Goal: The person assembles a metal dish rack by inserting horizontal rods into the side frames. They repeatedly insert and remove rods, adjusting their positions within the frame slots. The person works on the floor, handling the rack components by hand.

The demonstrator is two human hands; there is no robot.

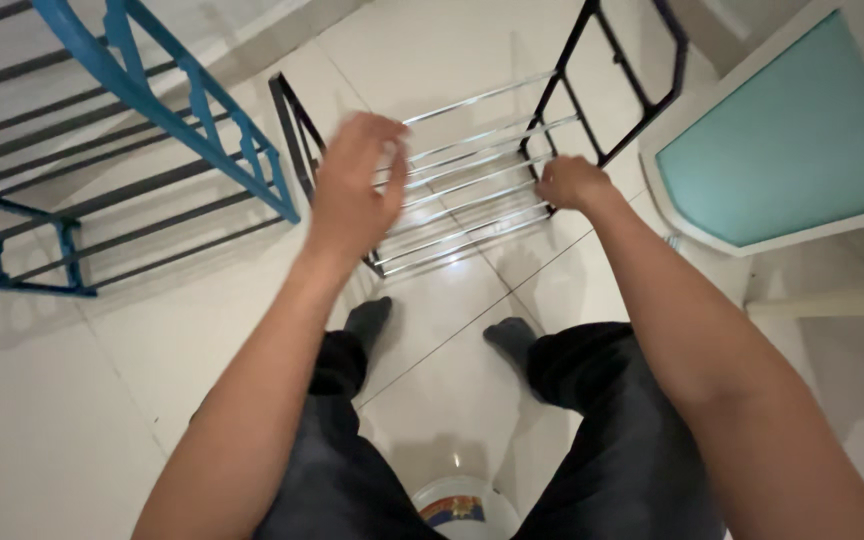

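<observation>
Arms: both were bare to above the elbow, with no sleeve, watch or ring in view.
Left hand (349,185): was bare and ungloved, its fingers blurred.
Right hand (572,183): was bare and ungloved.
Trousers (602,430): were dark charcoal cloth, loose on both legs.
Socks (370,318): were dark grey, one on each foot, with no shoes over them.

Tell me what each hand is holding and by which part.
The right hand grips the chrome rack at its black side frame. The left hand hovers open and blurred above the rails, holding nothing.
</observation>
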